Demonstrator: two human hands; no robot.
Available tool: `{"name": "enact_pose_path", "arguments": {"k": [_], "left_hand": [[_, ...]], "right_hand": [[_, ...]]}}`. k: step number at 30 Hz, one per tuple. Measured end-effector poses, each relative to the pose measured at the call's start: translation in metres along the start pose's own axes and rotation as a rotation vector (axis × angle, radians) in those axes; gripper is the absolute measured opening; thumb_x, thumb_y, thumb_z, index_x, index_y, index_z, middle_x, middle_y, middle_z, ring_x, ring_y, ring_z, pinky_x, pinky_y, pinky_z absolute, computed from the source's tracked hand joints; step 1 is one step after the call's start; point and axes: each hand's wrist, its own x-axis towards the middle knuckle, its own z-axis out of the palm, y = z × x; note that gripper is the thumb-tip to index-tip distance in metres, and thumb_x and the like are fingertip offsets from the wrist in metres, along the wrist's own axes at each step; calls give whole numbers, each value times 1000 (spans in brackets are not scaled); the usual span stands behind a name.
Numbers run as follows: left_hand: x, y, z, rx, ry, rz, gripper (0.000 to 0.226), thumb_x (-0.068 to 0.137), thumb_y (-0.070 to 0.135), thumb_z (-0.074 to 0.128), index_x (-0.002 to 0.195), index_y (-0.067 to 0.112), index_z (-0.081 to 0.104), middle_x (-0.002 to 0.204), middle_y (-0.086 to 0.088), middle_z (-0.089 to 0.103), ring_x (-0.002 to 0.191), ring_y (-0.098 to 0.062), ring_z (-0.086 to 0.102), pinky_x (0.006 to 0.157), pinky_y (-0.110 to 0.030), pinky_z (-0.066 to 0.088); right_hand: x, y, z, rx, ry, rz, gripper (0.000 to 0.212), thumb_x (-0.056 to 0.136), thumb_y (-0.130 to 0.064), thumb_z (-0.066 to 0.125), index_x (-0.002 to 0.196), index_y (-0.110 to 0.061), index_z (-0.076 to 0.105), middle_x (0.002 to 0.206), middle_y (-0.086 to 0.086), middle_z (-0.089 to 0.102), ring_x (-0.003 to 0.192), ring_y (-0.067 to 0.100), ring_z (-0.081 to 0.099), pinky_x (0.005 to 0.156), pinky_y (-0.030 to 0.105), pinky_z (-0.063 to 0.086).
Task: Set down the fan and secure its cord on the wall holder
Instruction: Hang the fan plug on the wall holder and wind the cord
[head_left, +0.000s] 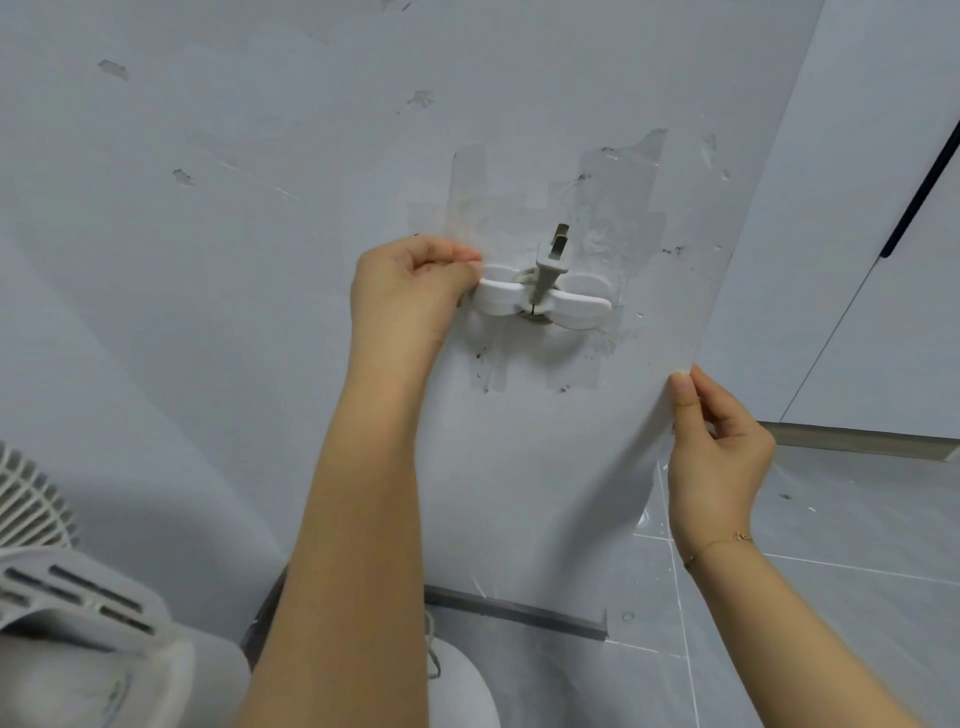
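Observation:
A white wing-shaped holder (576, 307) is taped to the grey wall (260, 234) at mid-height. A grey plug (551, 260) stands upright in its centre slot. My left hand (410, 291) pinches the holder's left wing with curled fingers and thumb. My right hand (717, 457) grips the wall's outer corner edge lower right, thumb on the wall face. The white fan (57, 587) stands at the lower left, its grille and vented motor housing showing. Its round base (467, 680) lies on the floor behind my left forearm. A thin cord (431, 649) hangs near the base.
Clear tape patches (623, 208) surround the holder. Grey tiled floor (831, 545) spreads to the lower right. White cabinet doors with a dark handle (924, 187) stand at the right. A dark skirting strip (519, 613) runs along the wall's foot.

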Motion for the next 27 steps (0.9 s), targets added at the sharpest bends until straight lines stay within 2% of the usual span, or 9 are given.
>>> {"name": "enact_pose_path", "arguments": {"k": [3, 8, 11, 15, 19, 21, 24, 27], "left_hand": [[-1, 4, -4, 248, 0, 59, 4, 81, 20, 66, 84, 18, 69, 57, 6, 53, 61, -10, 53, 56, -18, 38], [-6, 15, -13, 511, -23, -67, 34, 82, 41, 66, 83, 7, 68, 62, 2, 55, 56, -12, 49, 56, -23, 37], [-8, 17, -13, 585, -18, -80, 47, 84, 44, 62, 85, -2, 70, 67, -5, 57, 56, -21, 47, 56, -24, 36], [-12, 19, -5, 501, 32, 33, 36, 82, 33, 63, 71, -1, 60, 55, -2, 41, 58, -20, 41, 55, -27, 33], [-19, 34, 12, 418, 19, 108, 37, 87, 27, 53, 78, -7, 64, 65, -10, 40, 61, -20, 37, 57, -28, 31], [-24, 40, 22, 308, 2, 60, 36, 89, 24, 47, 76, -5, 65, 62, -6, 46, 59, -19, 40, 58, -29, 33], [-25, 45, 26, 148, -24, -57, 36, 88, 21, 46, 57, 9, 61, 43, 7, 52, 40, -10, 40, 52, -24, 32], [-22, 52, 16, 51, -61, -139, 34, 90, 24, 45, 61, 17, 63, 41, 9, 56, 28, -3, 36, 44, -20, 30]], "right_hand": [[0, 2, 0, 9, 8, 2, 23, 90, -23, 64, 112, -27, 62, 113, -7, 67, 106, -1, 62, 78, 3, 45], [0, 1, -1, 1, 1, -4, 25, 90, -23, 64, 114, -27, 61, 114, -7, 66, 106, 0, 61, 77, 2, 45], [0, 0, 0, 3, 3, -1, 24, 90, -22, 64, 113, -28, 61, 113, -9, 66, 104, -2, 61, 76, 0, 44], [-1, 1, 1, 13, 12, -1, 24, 90, -21, 63, 113, -28, 61, 111, -11, 66, 101, -5, 61, 76, 1, 44], [0, 2, 1, -8, 9, -17, 24, 91, -23, 62, 114, -28, 61, 107, -16, 65, 98, -10, 61, 75, 1, 43], [0, 2, 1, -14, 6, -21, 23, 91, -24, 62, 114, -29, 61, 106, -17, 65, 96, -12, 60, 75, 0, 43], [0, 2, 0, -11, 4, -18, 23, 91, -24, 63, 113, -29, 62, 107, -16, 65, 97, -11, 60, 75, 1, 43], [2, 2, -1, -12, -2, -18, 22, 91, -23, 63, 112, -29, 62, 105, -17, 65, 95, -14, 60, 75, 1, 43]]}}
